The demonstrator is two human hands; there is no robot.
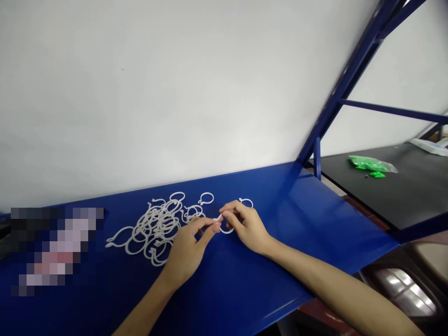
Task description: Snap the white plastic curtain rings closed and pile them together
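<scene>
So the white ring [227, 231] being worked on is up in the fingers, just to the right of the pile of rings [159, 228]. The left hand [189, 245], right beside the pile, has thumb and forefinger pinched on the ring's small end piece. The right hand [250, 228], further from the pile, grips the same bit from the other side, I think, though its fingers cover part of the hoop. My guess is the two-sided pinch is there because the end piece is tiny and the hoop would twist otherwise. The pile on the blue worktop [217, 298] is probably next to the left hand for easy grabbing. One loose ring [213, 199] lies just past the pile's right side, another ring [248, 200] farther right, partly behind the right hand; can't tell why they're apart.
</scene>
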